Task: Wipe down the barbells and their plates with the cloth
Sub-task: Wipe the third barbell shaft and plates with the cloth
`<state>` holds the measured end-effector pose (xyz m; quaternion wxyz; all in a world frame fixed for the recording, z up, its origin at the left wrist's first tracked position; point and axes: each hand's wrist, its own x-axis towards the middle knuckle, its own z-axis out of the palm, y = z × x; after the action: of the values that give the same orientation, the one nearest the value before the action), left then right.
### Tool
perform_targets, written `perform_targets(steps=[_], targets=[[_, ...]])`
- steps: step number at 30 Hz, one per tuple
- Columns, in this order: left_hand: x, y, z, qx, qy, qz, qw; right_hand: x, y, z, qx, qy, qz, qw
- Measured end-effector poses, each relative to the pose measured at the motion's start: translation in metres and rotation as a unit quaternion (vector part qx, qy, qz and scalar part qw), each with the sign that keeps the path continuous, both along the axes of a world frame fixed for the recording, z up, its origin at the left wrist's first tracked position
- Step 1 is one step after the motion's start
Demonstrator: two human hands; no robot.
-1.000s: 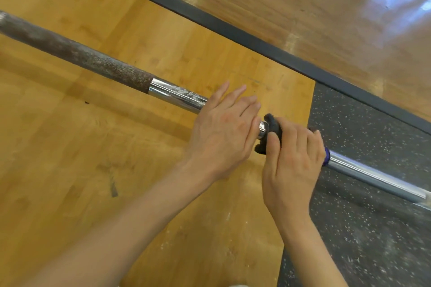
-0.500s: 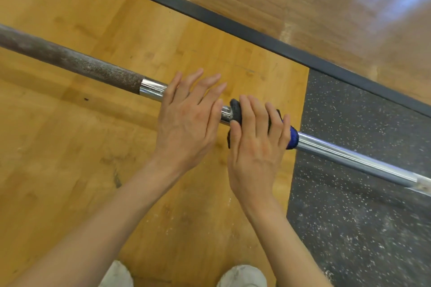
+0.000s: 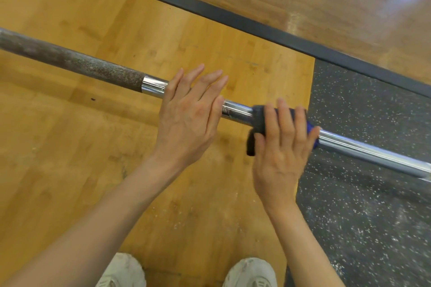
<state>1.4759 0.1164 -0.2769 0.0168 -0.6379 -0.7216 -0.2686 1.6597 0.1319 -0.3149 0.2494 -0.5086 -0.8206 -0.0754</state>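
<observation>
one barbell (image 3: pixel 238 113), half rusty knurl, half bright chrome.

left hand (image 3: pixel 186 121) on barbell (image 3: pixel 238 112), cloth (image 3: pixel 257 123) (wrapped) right

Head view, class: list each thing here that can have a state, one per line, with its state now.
Barbell: horizontal, raised off the floor; its knurled part is dull.
Cloth: wrapped round the chrome part of the barbell.
Right hand: fingers curled over the cloth, gripping it.
Left hand: fingers straight, resting flat on the barbell.
</observation>
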Motion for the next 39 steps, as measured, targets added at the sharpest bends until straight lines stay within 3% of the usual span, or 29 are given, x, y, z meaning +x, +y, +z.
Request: perform_targets(steps=[4,9,12,15,19,22,26,32,37,39], targets=[[0.001,0.003,-0.002,0.005,-0.003,0.010,1.000,-0.019,-0.004,0.004,-0.019,0.070,-0.060,0.996],[0.001,0.005,0.001,-0.010,0.002,0.002,1.000,-0.034,0.000,0.005,-0.009,-0.003,0.050,0.999],[-0.006,0.000,0.001,-0.007,-0.006,0.005,1.000,0.003,0.002,0.004,-0.013,0.011,-0.024,1.000],[-0.011,-0.003,-0.002,0.006,-0.011,0.027,1.000,-0.015,-0.004,0.007,-0.019,0.047,-0.055,0.997],[-0.008,-0.003,-0.004,0.019,-0.025,0.035,0.999,-0.044,0.000,0.012,-0.003,-0.024,0.070,0.997],[-0.009,-0.004,-0.005,0.026,-0.034,0.031,0.999,-0.007,0.008,0.011,0.004,-0.063,0.056,0.996],[-0.008,-0.006,-0.005,0.030,-0.045,0.036,0.998,0.008,-0.007,0.016,-0.045,-0.008,-0.037,0.998],[-0.005,-0.012,-0.006,0.030,-0.038,0.039,0.998,-0.023,-0.001,0.041,-0.101,-0.044,0.050,0.993],[-0.005,-0.018,-0.008,0.033,-0.042,0.038,0.998,-0.010,0.004,0.065,-0.168,0.007,-0.040,0.985],[-0.003,-0.020,-0.010,0.034,-0.038,0.041,0.998,-0.039,0.012,0.075,-0.206,-0.043,-0.031,0.977]])
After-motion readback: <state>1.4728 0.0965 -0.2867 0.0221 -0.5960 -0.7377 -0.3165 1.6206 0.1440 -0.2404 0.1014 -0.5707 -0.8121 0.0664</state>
